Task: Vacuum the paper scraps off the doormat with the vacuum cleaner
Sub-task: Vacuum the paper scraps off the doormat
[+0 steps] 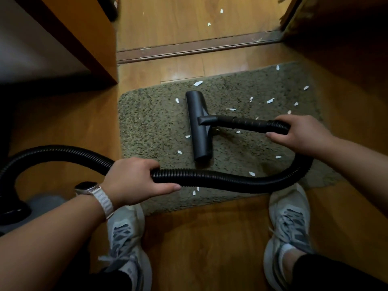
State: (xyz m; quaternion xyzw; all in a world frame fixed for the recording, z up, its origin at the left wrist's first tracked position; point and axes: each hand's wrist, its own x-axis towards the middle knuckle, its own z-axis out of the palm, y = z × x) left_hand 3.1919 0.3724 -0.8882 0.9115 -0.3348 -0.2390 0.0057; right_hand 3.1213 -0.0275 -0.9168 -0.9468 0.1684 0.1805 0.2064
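An olive shaggy doormat [155, 124] lies on the wooden floor, strewn with several white paper scraps [270, 100]. A black vacuum nozzle [199, 127] rests flat on the mat's middle, joined to a ribbed black hose [220, 180]. My right hand [298, 133] grips the hose end just behind the nozzle's tube. Further back, my left hand [136, 181], with a white-strapped watch on the wrist, holds the hose where it curves off to the left. The vacuum body [12, 208] shows only partly at the left edge.
A wooden cabinet [84, 38] stands at the back left. A door threshold [199, 48] crosses the floor beyond the mat, with a few scraps [209, 24] past it. My two grey sneakers [126, 244] stand at the mat's near edge. A dark wooden wall is on the right.
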